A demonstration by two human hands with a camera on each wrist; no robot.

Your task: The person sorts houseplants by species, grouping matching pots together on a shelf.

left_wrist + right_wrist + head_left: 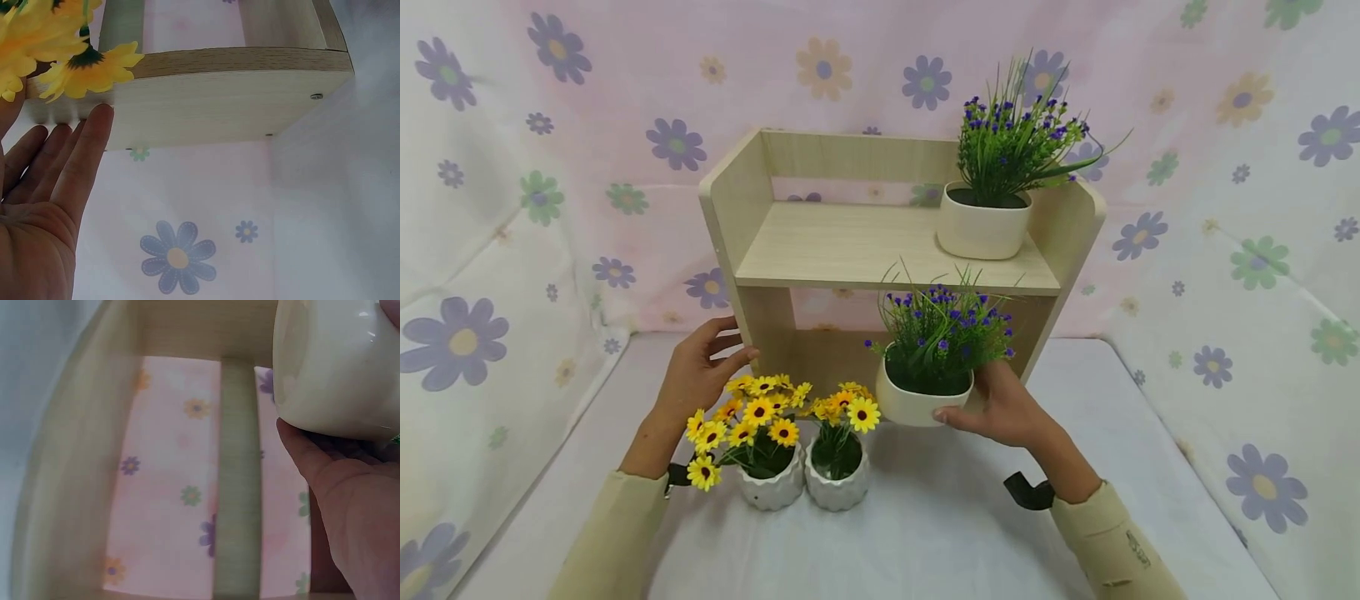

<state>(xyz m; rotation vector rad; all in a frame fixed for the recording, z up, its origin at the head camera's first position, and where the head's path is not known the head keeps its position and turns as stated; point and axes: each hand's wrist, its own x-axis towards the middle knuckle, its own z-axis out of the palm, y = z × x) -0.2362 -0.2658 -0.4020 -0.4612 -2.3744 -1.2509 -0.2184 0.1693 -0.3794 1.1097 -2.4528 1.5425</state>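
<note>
My right hand (1003, 404) grips a cream pot (917, 406) of purple flowers (943, 325) by its right side, thumb at the front. The pot is held in front of the lower opening of a pale wooden shelf unit (865, 279). In the right wrist view the fingers lie along the glossy cream pot (337, 369). My left hand (696, 367) is at the unit's left side; in the left wrist view its straight fingers (78, 162) reach the outer face of the side panel (219, 103). The left thumb is mostly hidden there by yellow petals.
A second cream pot (983, 229) with purple flowers stands at the right end of the top shelf. Two white scalloped pots (772, 487) of yellow flowers stand side by side on the white-covered table (940, 533), before the unit. Flower-patterned cloth (865, 50) hangs behind and on both sides.
</note>
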